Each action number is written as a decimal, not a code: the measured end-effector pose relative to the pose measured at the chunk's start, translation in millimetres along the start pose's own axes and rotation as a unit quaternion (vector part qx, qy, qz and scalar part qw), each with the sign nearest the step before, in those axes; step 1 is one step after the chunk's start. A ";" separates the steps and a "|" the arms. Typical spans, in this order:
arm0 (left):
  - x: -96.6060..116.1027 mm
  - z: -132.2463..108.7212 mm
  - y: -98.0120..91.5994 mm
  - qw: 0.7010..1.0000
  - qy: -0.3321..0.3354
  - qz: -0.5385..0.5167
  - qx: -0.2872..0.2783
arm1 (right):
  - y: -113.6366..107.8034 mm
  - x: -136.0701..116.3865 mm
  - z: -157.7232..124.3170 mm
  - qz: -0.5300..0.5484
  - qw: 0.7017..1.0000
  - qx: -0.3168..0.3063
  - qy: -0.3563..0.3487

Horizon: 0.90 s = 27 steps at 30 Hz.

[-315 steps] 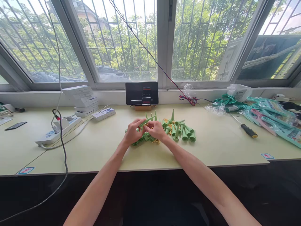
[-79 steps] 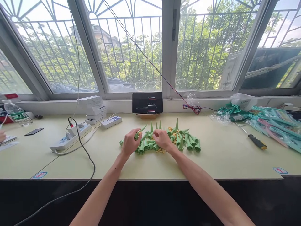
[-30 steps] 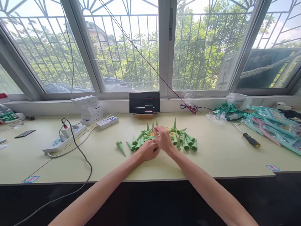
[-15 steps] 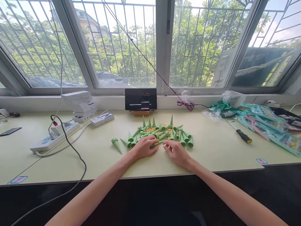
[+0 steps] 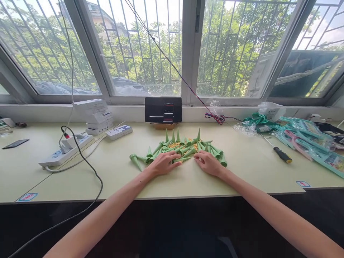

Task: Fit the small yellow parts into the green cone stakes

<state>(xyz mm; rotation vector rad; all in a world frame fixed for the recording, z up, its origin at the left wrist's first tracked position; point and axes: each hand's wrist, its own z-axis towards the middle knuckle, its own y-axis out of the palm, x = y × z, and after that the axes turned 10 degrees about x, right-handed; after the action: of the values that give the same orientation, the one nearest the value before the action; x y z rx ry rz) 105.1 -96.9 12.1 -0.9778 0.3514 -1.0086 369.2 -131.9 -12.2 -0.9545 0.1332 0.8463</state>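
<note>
Two hands: left hand (image 5: 163, 163) spread against green cones (image 5: 189, 152), right hand (image 5: 209, 163) curled beside.

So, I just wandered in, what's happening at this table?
Someone is working bare-handed at a heap of green plastic cones. The left hand reaches over the near edge; the right hand is close by, fingers curled. Whether either grips anything is unclear. Some cones stand point up, others lie down, with small orange pieces scattered among them.
</note>
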 end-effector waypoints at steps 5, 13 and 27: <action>-5.6 -1.8 -1.9 1.000 0.025 -0.007 -0.009 | -7.2 14.8 1.3 0.004 1.000 0.008 -0.010; -14.8 -4.3 -6.2 0.999 0.026 -0.019 -0.006 | -16.2 26.7 1.7 0.017 0.999 0.022 -0.027; -18.0 -3.8 -2.5 0.992 0.120 0.040 -0.002 | -5.7 9.9 -4.1 -0.015 0.995 0.049 -0.085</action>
<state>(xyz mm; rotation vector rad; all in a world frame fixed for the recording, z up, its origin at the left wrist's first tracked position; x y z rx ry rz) 91.9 -84.2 9.0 -0.8405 0.5863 -1.0552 380.9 -131.0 -15.3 -0.7872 0.0141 0.8813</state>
